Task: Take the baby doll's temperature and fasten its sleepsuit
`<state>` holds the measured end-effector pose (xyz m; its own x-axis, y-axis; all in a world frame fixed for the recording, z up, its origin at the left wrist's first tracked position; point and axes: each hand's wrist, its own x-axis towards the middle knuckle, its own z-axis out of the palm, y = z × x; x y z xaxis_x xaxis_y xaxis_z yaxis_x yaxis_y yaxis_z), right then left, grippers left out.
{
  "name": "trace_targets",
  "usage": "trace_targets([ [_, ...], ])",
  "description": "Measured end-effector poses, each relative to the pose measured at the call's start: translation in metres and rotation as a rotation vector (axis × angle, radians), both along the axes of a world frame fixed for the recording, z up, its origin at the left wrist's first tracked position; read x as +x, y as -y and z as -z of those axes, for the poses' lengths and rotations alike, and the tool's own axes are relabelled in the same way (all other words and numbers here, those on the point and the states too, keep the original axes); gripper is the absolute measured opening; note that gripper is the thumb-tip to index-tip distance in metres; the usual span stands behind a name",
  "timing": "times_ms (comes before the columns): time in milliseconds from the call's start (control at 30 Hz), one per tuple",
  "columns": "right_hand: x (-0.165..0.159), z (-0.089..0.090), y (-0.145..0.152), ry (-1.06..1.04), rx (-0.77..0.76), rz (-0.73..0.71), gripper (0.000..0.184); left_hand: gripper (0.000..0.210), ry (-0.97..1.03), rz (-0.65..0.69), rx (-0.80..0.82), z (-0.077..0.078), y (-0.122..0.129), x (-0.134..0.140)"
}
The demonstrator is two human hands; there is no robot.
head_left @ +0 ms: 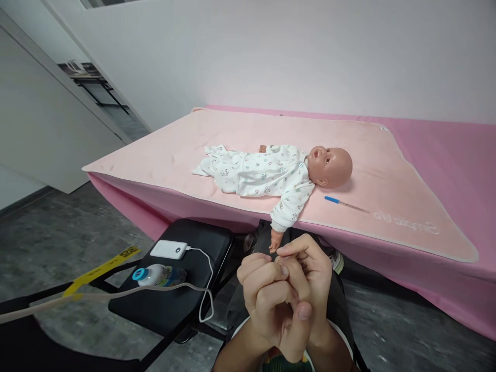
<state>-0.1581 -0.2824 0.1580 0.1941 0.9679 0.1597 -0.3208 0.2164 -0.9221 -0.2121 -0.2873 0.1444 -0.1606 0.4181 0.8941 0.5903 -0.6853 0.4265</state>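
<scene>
My left hand point(265, 297) and my right hand point(312, 274) are held together above my lap, their curled fingers pressed against one another. Both are closed, and whatever may lie between the fingers is hidden. Just beyond my fingertips is the hand of a baby doll point(259, 173), its arm hanging over the table's near edge. The doll lies on its back in a white patterned outfit, head to the right. Beside its head, a thin stick with a blue end, perhaps a thermometer point(346, 203), rests on the pale pink blanket point(403, 181).
A pink cloth point(457, 150) covers the table, which stands against a white wall. To my left, a black folding chair point(155, 315) carries a white power bank point(169, 249) with a cable and a blue-capped bottle point(159, 275) on its side. A yellow tag point(101, 270) hangs on another cable.
</scene>
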Motion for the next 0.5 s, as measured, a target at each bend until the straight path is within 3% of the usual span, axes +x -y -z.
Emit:
trace_targets([
  [500, 0.0001, 0.0007, -0.0010, 0.064, 0.006, 0.009, 0.011, 0.009, 0.072, -0.013, -0.019, 0.0068, -0.0010, 0.0032],
])
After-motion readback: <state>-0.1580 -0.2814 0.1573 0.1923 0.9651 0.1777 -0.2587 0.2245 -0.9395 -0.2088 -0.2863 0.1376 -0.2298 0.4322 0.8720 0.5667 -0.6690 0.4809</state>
